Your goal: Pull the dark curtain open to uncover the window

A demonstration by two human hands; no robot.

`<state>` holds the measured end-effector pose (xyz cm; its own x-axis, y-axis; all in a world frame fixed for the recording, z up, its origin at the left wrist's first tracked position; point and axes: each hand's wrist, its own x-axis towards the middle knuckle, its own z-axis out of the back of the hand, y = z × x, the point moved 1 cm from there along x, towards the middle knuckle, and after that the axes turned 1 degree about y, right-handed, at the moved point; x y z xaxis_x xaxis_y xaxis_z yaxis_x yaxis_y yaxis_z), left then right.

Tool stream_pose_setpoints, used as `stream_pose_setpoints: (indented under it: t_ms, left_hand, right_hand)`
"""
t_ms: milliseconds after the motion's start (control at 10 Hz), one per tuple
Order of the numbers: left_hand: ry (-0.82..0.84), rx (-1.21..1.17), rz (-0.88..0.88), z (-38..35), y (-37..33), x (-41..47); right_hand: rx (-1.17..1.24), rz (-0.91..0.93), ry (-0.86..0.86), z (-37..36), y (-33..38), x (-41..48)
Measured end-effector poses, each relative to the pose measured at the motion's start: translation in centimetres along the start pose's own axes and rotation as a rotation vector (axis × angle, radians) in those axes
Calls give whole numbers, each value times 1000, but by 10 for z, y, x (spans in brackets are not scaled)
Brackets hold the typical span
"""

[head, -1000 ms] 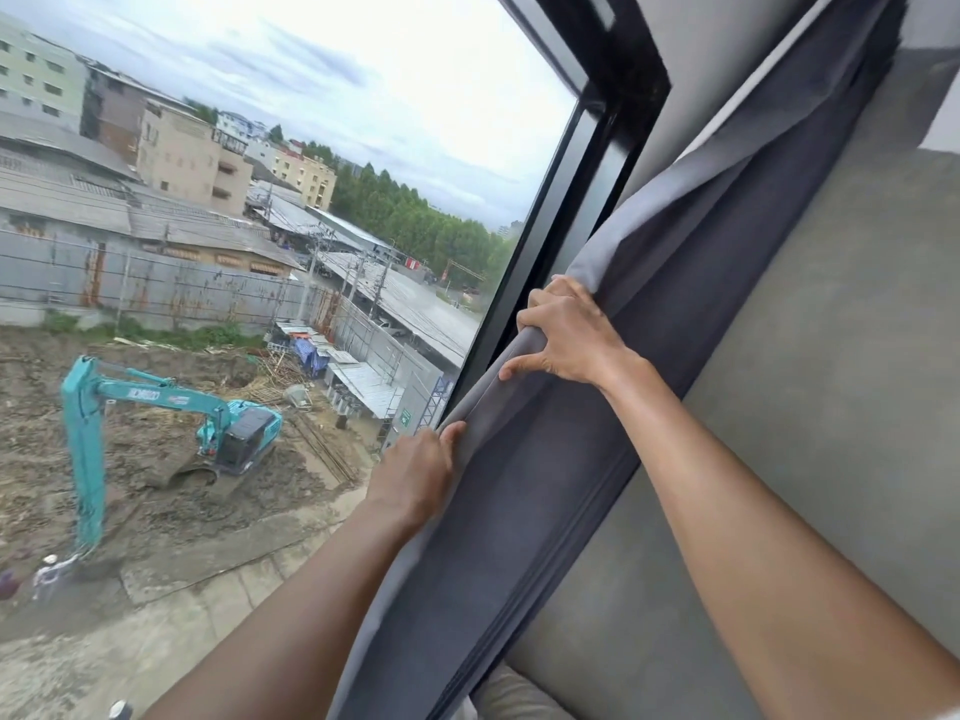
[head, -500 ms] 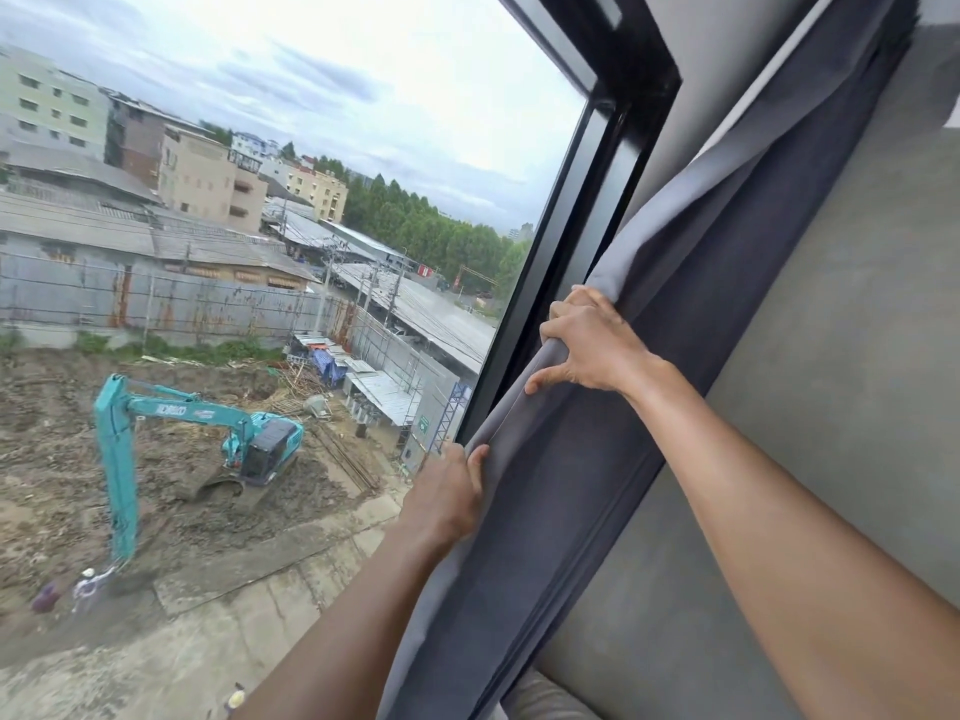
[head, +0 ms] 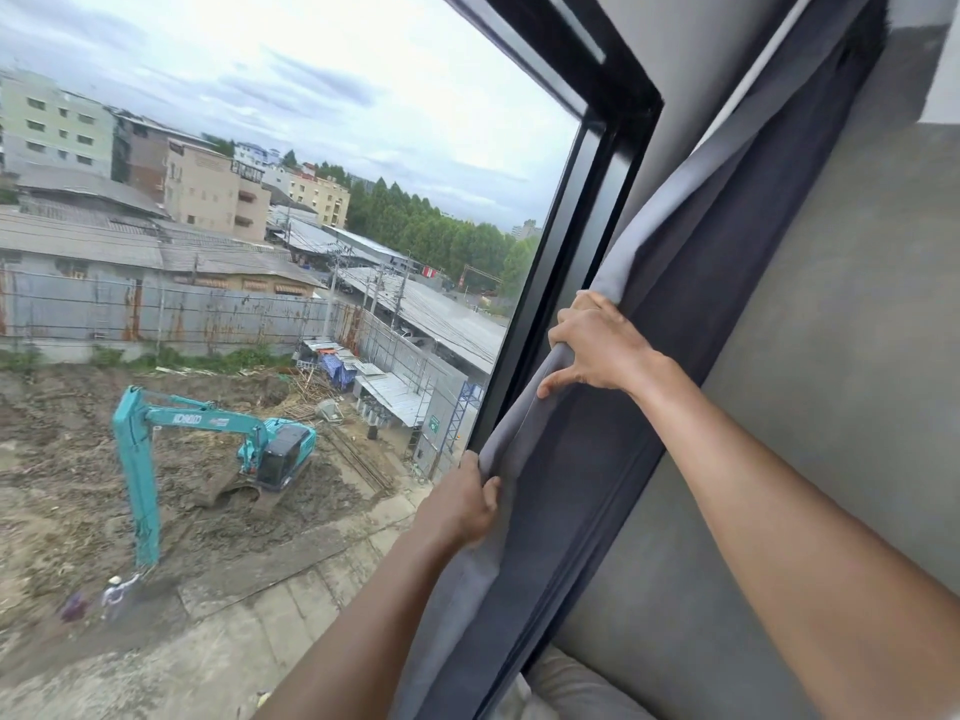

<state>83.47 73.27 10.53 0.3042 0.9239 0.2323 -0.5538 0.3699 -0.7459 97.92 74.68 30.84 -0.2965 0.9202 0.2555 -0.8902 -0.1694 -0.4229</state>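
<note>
The dark grey curtain [head: 675, 314] hangs bunched in a narrow band along the right side of the window [head: 291, 252], past the black frame [head: 587, 210]. My right hand [head: 597, 348] grips the curtain's leading edge at mid height. Lower down, my left hand [head: 462, 504] pinches the same edge between thumb and fingers. The glass is uncovered and shows a construction site with a teal excavator outside.
A grey concrete wall [head: 841, 324] fills the right side behind the curtain. A pale cushion or fabric [head: 566, 688] lies at the bottom, just below the curtain's lower end.
Both hands have carried the curtain edge further right, beyond the window frame. More of the glass and frame shows on the left than a second ago.
</note>
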Motion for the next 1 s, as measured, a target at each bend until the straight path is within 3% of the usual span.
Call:
stream_pose_setpoints:
  t_ms: [300,400,500,700,800,1000]
  left_hand:
    - [59,-25,23,31,8,-49]
    - [187,29,34,41,18,-69]
    - [203,39,46,55,38,-85]
    - [94,215,-7,98,62,-109]
    - [71,329,-21,124,64,-118]
    - [67,508,-51,147,84,-143]
  right_hand:
    - [-103,10,21,29,46,-18]
    - [-216,18,79,24,62,-25]
    - [-329,-24,138,3,77,-31]
    - [-152,-151,203,-40,110,-42]
    - [30,-205,189,-44,132,-47]
    - [165,-263,189,-61,176,-76]
